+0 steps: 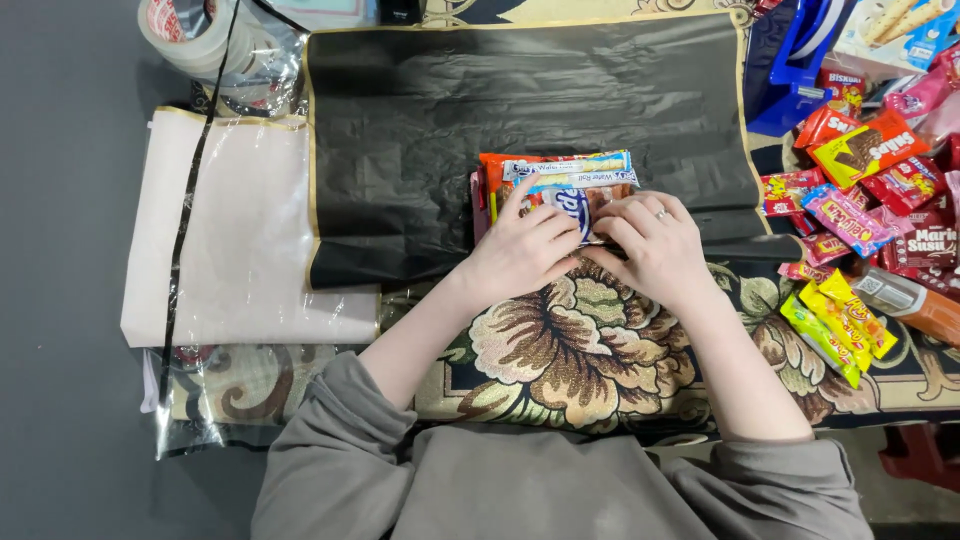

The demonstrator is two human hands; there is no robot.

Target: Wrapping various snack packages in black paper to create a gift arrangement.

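Note:
A stack of snack packets, orange, blue and white, lies on a sheet of black wrapping paper with a gold edge. My left hand and my right hand rest side by side on the near end of the stack, fingers curled over the packets and pressing them together. A ring shows on my right hand. The lower packets are hidden under my fingers.
A pile of loose snack packets in red, pink and yellow covers the right side. A beige paper sheet lies left under clear film. A roll of tape sits at the top left. A blue bag stands at the top right. A floral cloth lies below.

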